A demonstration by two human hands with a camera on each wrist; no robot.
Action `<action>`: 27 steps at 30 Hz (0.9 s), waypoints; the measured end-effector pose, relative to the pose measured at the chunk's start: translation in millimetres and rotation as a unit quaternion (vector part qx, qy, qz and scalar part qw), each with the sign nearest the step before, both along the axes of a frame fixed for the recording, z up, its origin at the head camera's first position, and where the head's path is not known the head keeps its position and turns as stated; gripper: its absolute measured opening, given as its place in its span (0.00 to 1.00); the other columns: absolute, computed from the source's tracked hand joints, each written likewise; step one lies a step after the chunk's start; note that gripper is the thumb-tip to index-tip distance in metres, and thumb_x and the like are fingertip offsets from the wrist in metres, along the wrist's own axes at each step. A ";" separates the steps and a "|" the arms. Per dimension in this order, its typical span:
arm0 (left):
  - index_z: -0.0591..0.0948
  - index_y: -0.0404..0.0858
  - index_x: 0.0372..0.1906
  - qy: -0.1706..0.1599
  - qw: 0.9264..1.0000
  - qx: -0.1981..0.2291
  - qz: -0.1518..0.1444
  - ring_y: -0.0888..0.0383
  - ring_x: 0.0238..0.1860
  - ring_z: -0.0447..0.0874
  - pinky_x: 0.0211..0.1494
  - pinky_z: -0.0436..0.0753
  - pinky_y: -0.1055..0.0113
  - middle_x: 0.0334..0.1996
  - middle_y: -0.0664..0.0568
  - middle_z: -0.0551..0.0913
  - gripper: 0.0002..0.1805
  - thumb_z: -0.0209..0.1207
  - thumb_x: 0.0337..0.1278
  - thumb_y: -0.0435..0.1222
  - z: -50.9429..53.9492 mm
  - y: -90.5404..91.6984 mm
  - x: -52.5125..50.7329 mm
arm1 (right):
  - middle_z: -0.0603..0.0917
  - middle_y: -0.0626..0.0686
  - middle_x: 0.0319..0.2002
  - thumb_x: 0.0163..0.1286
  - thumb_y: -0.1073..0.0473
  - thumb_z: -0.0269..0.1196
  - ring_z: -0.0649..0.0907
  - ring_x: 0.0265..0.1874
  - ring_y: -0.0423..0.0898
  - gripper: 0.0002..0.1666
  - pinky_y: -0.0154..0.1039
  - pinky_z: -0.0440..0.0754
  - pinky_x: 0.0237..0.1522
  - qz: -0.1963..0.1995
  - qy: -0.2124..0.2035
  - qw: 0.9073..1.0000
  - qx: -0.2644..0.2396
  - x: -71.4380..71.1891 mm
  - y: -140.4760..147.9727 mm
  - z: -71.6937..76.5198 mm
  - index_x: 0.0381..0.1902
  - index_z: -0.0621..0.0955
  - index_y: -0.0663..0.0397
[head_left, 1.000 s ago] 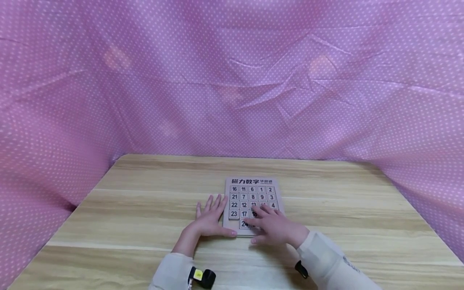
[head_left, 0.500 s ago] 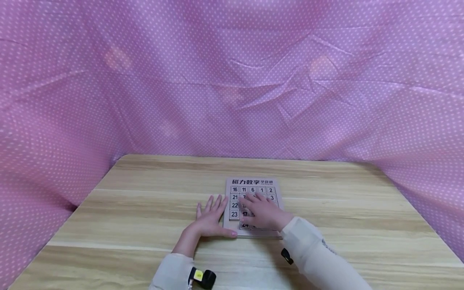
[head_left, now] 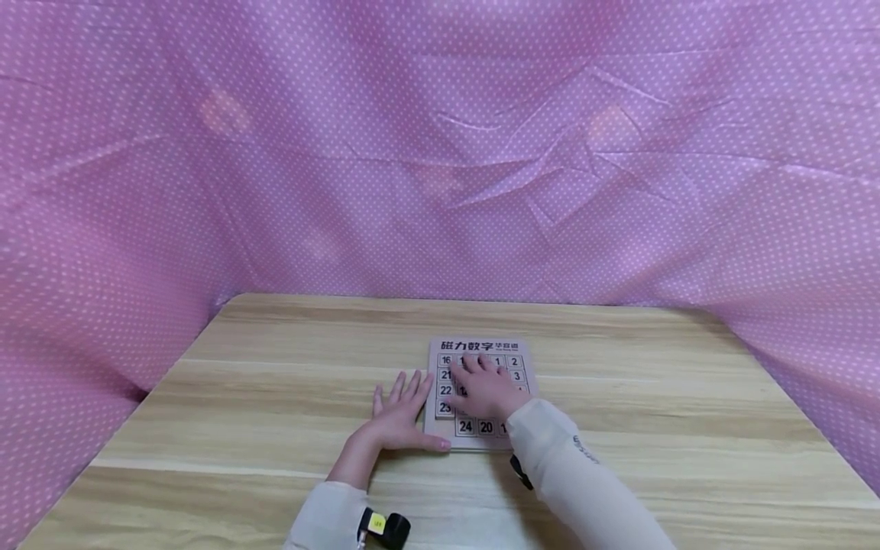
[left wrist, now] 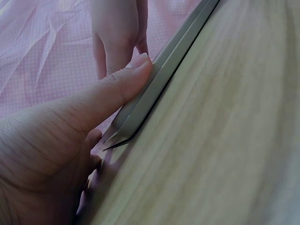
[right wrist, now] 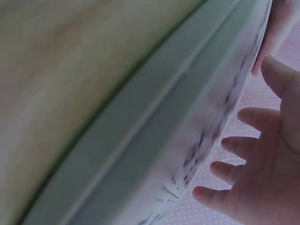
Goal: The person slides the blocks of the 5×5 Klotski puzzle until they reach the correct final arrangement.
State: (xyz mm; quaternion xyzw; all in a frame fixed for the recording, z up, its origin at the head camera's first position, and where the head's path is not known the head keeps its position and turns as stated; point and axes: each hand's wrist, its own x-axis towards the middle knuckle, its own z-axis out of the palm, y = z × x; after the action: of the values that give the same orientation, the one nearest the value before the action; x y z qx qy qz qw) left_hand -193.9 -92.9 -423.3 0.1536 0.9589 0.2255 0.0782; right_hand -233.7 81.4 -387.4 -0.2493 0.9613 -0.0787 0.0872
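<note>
A pale number sliding puzzle [head_left: 442, 428] lies on the table, with square numbered tiles and dark lettering along its top. My left hand [head_left: 399, 424] rests at its left side, fingers straight and spread; in the left wrist view the thumb [left wrist: 136, 77] presses on the puzzle's front edge. Over the middle tiles lies my right hand [head_left: 486, 391], fingers spread and fairly straight, hiding several numbers. Whether its fingertips touch the tiles cannot be told. Tile 24 [head_left: 465, 427] and tile 20 [head_left: 486, 427] show in the bottom row; the slot left of 24, below tile 23 [head_left: 444, 408], holds no tile.
The wood-grain table [head_left: 275, 397] extends around the puzzle on all sides. Pink polka-dot cloth [head_left: 385, 153] hangs behind the table and down both sides. A small black camera [head_left: 393, 528] is strapped at the left wrist, and another black device [head_left: 521, 472] shows under the right sleeve.
My right hand has moved up and left across the puzzle, from the lower right tiles to the middle and upper ones, uncovering the bottom row. The left hand has stayed in place.
</note>
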 end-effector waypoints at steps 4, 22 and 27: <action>0.46 0.44 0.67 0.002 1.000 0.000 0.001 0.45 0.63 0.28 0.56 0.26 0.43 0.66 0.45 0.41 0.62 0.57 0.23 0.68 -0.6 -0.1 0.3 | 0.51 0.57 0.65 0.61 0.36 0.46 0.49 0.61 0.59 0.37 0.60 0.49 0.55 -0.007 0.003 1.000 0.004 -1.6 -2.2 -1.8 0.64 0.58 0.46; 0.46 0.43 0.67 -0.003 1.000 0.003 -0.001 0.45 0.63 0.28 0.56 0.26 0.44 0.66 0.45 0.41 0.61 0.57 0.23 0.68 1.0 0.0 0.5 | 0.51 0.54 0.65 0.61 0.37 0.47 0.49 0.62 0.58 0.35 0.61 0.48 0.55 0.000 0.002 1.000 0.013 4.7 -2.3 0.1 0.62 0.63 0.46; 0.46 0.43 0.67 -0.005 1.000 0.002 -0.001 0.45 0.63 0.28 0.56 0.26 0.44 0.66 0.45 0.40 0.62 0.57 0.23 0.67 1.8 -0.6 0.0 | 0.52 0.55 0.64 0.61 0.37 0.47 0.49 0.62 0.58 0.35 0.60 0.48 0.55 0.011 0.001 1.000 0.006 8.7 0.4 -2.8 0.62 0.62 0.46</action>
State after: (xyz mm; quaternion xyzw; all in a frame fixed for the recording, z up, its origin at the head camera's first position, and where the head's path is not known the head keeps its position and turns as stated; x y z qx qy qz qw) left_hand -193.9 -93.5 -421.5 0.1534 0.9579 0.2279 0.0832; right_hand -225.0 81.8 -390.2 -0.2593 0.9590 -0.0719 0.0886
